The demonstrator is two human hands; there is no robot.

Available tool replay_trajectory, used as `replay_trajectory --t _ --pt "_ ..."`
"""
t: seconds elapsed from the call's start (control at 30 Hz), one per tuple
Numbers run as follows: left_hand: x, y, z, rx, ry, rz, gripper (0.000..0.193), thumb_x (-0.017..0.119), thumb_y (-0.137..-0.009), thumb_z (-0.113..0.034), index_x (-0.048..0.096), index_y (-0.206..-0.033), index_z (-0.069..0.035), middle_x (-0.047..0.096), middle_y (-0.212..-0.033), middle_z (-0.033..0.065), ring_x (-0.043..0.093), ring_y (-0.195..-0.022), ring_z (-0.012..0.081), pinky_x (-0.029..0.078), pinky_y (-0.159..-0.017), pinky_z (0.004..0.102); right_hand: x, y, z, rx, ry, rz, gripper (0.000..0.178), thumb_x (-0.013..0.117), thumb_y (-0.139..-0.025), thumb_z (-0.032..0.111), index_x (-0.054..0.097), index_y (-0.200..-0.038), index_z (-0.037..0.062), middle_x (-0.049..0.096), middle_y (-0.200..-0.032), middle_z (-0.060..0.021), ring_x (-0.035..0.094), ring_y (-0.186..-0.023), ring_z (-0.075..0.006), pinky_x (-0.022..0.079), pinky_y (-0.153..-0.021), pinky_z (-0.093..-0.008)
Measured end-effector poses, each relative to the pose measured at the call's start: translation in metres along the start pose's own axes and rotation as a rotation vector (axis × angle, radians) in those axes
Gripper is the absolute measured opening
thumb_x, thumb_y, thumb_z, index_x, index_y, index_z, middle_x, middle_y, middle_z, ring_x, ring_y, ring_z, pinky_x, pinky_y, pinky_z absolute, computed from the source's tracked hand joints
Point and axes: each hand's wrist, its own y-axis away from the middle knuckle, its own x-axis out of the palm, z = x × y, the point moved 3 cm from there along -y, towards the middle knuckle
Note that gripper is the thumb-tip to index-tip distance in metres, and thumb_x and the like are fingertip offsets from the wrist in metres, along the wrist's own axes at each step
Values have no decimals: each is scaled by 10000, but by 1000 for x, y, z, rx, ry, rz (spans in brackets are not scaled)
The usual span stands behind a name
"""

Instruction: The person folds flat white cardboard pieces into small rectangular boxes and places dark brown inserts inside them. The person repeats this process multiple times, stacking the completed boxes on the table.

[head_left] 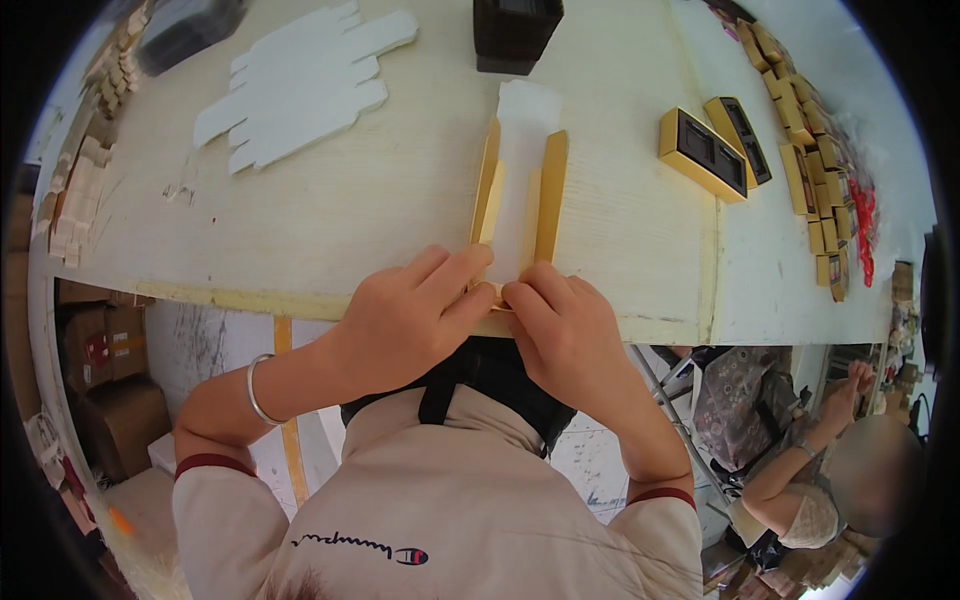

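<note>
A gold cardboard box [551, 195] with a white inside lies partly folded at the table's near edge. Its two long gold sides stand up, and a white end flap stretches flat away from me. My left hand [425, 300] pinches the near left corner of the box. At the near right corner, my right hand [560, 320] grips the same end with bent fingers. Both hands nearly meet there, and their fingers hide most of the near end.
A stack of white unfolded box blanks [300, 85] lies at the far left. Dark plastic trays [515, 35] are stacked at the back. Two gold boxes with black inserts [705, 155] sit at right, beyond them piled gold boxes [815, 190]. Another person [800, 485] is at lower right.
</note>
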Motion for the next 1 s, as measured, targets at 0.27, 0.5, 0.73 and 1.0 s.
replay_trajectory --t 0.27,0.5,0.73,1.0 --pt "1 9 -6 -75 -150 -7 172 746 -670 -88 674 -825 -73 496 -734 33 462 -571 184 404 -467 302 5 3 4 28 -40 -36 229 616 -732 -36 588 -948 36 479 -837 -89 526 -658 -258 418 -572 -356" --pt "-2 -6 8 -172 258 165 116 728 -755 -90 633 -789 -34 569 -803 91 543 -633 268 451 -524 341 -3 -9 -2 177 -142 110 211 652 -773 -34 613 -968 36 517 -887 -101 580 -677 -289 458 -575 -378" --pt "5 19 11 -110 236 -158 217 696 -742 -38 632 -948 -17 634 -1064 133 624 -777 235 532 -638 301 3 2 2 85 -225 -56 230 659 -768 -22 588 -980 30 517 -925 -106 554 -701 -299 449 -597 -387" --pt "-2 11 0 -41 174 -49 197 646 -743 46 648 -936 10 658 -1077 204 624 -753 278 533 -650 321 1 3 5 144 -342 -121 276 666 -766 -62 585 -1021 5 526 -973 -124 576 -755 -299 479 -653 -378"
